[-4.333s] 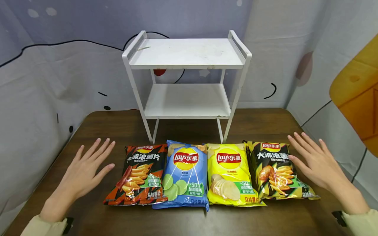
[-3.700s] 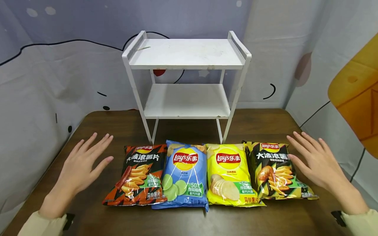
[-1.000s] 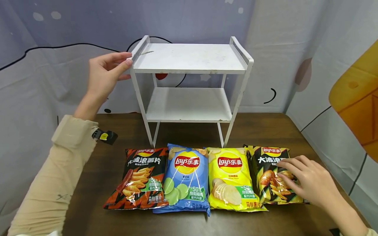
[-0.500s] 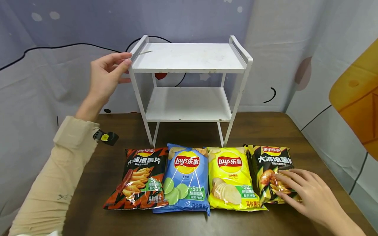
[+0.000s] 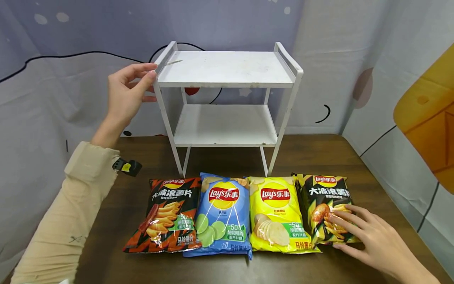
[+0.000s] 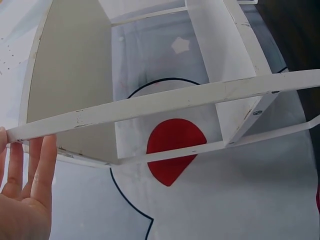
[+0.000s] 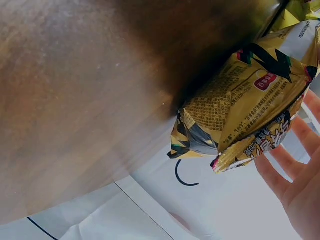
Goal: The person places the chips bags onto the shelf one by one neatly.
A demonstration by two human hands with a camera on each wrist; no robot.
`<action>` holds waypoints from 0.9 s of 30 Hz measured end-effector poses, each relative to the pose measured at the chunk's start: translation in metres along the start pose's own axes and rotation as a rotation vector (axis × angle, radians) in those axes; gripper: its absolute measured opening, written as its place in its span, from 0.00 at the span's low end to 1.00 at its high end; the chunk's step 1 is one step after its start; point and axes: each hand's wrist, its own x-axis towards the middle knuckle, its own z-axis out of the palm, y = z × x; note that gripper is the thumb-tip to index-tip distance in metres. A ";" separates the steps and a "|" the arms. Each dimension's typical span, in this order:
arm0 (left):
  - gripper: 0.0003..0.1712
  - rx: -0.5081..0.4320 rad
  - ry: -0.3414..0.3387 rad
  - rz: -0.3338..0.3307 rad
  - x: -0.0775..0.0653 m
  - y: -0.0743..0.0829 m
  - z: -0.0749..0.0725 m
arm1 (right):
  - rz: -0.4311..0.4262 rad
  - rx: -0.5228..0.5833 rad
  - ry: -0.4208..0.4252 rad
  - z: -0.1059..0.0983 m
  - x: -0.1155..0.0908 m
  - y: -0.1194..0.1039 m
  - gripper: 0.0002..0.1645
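Note:
At the upper left, my left hand [image 5: 124,90] pinches the corner post of a white two-tier shelf rack [image 5: 225,85], thumb in front and fingers behind. The left wrist view shows the rack's frame bar [image 6: 145,107] running from those fingers. My right hand [image 5: 376,236] rests its loosely extended fingers on the lower right of a black chip bag [image 5: 324,209], the thumb by its bottom edge. In the right wrist view the bag's gold back [image 7: 260,95] and bottom seam show, slightly tilted, with the fingertips at its front.
In a row beside the black bag lie a yellow chip bag [image 5: 274,217], a blue chip bag [image 5: 222,217] and an orange-black chip bag [image 5: 170,217]. They lie on a brown table [image 5: 312,152], in front of the rack. A patterned curtain [image 5: 64,90] hangs behind and at both sides.
My left hand went from beside the orange-black bag up to the rack's left post and stayed there. My right hand moved left onto the black bag, then lower toward its bottom edge.

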 end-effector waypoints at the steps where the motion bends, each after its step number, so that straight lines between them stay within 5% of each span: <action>1: 0.12 0.002 0.002 -0.001 0.000 0.000 0.000 | 0.001 0.003 -0.007 0.001 -0.001 0.000 0.38; 10: 0.12 -0.010 0.008 -0.011 -0.001 0.001 0.002 | -0.108 0.050 0.067 0.011 -0.004 0.004 0.37; 27: 0.13 -0.020 0.007 -0.048 -0.001 0.003 0.000 | -0.153 -0.007 0.021 0.016 -0.007 0.000 0.41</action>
